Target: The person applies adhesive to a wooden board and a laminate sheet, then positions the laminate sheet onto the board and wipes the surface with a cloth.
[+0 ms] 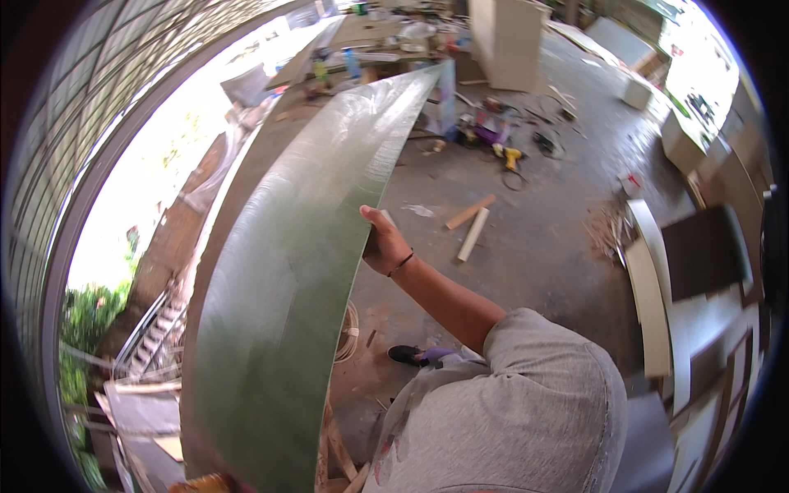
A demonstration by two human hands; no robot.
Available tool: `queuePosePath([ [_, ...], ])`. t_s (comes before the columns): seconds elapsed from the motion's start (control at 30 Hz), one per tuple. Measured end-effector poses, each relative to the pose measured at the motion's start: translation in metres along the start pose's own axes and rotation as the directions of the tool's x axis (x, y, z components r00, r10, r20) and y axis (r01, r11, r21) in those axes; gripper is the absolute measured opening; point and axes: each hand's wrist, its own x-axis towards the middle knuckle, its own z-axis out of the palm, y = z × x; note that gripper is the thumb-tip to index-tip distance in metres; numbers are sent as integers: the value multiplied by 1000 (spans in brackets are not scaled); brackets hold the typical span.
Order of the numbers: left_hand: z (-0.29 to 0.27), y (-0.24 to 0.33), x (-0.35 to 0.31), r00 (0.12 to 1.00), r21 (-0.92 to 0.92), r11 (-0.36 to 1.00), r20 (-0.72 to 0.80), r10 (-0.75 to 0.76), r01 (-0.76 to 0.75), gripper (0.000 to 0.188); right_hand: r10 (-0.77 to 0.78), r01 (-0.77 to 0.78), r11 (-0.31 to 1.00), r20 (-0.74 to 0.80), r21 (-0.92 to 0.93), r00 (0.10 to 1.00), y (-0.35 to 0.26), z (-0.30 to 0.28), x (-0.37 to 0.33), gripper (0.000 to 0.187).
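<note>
My right hand (385,242) is closed on the right edge of a large, glossy green panel (283,287). The thumb lies along the edge on the upper face, and the other fingers are mostly hidden behind it. Cloudy, swirling smears run over the panel's far half, which tapers toward a corner at the top. A dark band circles my right wrist. My left hand cannot be made out. An orange-brown shape (201,483) shows at the panel's near end, too cut off to name. Wooden legs (339,448) stand partly hidden beside the panel's near right edge.
Two wooden strips (471,230) lie on the concrete floor. Beyond them are a yellow power drill (511,156), other tools and cords. A pale cabinet (508,45) stands at the back. Coiled cable (349,333) rests near my shoe (404,355). Boards (649,304) line the right side.
</note>
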Motion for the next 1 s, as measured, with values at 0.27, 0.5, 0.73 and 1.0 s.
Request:
queuePosePath([
  [0.27,32,-90,34,929,106,933,104,-354,344,72,-283,287,958,-152,7,947,-91,-25,-79,48],
  [0.5,89,-172,59,796,251,811,186,-576,528,72,-514,522,850,-314,-64,798,-179,-74,-161,47],
  [0.73,159,-267,89,673,348,713,249,-697,609,72,-676,683,711,-428,-166,600,-262,-126,-230,49],
  [1.0,253,-389,120,470,506,564,314,-825,652,72,-770,745,545,-582,-384,263,-322,-163,-318,58],
])
